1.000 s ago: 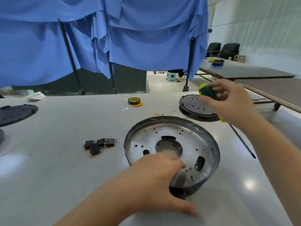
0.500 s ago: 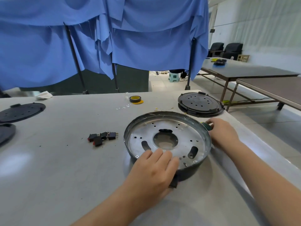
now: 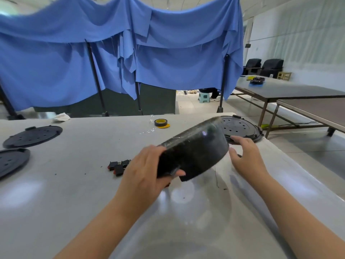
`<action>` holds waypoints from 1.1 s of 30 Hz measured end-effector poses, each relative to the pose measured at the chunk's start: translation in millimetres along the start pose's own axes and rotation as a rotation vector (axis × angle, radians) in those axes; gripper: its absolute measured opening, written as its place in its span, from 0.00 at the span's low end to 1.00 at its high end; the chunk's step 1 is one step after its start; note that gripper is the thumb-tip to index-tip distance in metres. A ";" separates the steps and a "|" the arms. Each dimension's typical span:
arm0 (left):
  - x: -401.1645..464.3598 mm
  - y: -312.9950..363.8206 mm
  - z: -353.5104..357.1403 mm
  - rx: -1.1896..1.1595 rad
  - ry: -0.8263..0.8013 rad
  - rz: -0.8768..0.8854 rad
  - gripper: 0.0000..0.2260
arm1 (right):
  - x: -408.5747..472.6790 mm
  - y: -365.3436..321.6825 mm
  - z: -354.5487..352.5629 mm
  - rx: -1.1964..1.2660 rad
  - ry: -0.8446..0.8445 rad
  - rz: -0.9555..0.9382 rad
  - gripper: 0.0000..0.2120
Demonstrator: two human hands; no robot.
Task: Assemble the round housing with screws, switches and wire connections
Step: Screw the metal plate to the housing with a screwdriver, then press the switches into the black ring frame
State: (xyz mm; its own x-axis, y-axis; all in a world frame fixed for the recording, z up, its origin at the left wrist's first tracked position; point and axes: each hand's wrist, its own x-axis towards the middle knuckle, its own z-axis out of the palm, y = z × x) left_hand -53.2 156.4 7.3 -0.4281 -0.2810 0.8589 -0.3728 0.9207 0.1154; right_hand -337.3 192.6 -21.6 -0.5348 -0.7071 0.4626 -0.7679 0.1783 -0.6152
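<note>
1. Left hand (image 3: 144,171) grips the housing (image 3: 194,152) by its near rim, thumb under.
2. Housing is lifted off the table (image 3: 74,184), tilted, dark outer wall facing camera, blurred.
3. Right hand (image 3: 246,156) is beside the housing's right edge, fingers relaxed, holding nothing; contact unclear.
4. Switches (image 3: 117,166) lie left of the left hand.
5. Tape (image 3: 161,122) sits farther back.

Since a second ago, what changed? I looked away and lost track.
The left hand gripped the housing, lifted it off the table and tipped it, dark outside toward the camera. The right hand put down the screwdriver, now out of sight, and hovers open beside the housing. Switches, tape and black covers stayed put.
</note>
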 end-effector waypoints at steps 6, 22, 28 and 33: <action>13.2 -13.1 -20.0 -0.341 0.154 -0.370 0.08 | 5.6 -34.2 -1.5 0.652 -0.159 0.073 0.16; 9.6 -64.5 -2.9 -1.026 0.022 -1.309 0.25 | -1.6 -47.0 -7.8 0.734 -0.252 0.168 0.13; -9.1 -72.0 7.6 -0.730 -0.185 -1.344 0.25 | -5.3 -38.4 -4.6 0.502 -0.282 0.258 0.12; -12.9 -72.1 14.4 -0.551 -0.220 -1.266 0.27 | -6.7 -32.9 -4.4 0.437 -0.319 0.354 0.14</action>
State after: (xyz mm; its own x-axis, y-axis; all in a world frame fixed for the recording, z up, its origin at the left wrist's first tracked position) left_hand -32.6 89.7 -19.3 -0.1860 -0.9805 -0.0634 -0.2534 -0.0144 0.9672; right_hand -310.0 194.5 -1.6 -0.5464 -0.8374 0.0126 -0.3139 0.1909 -0.9301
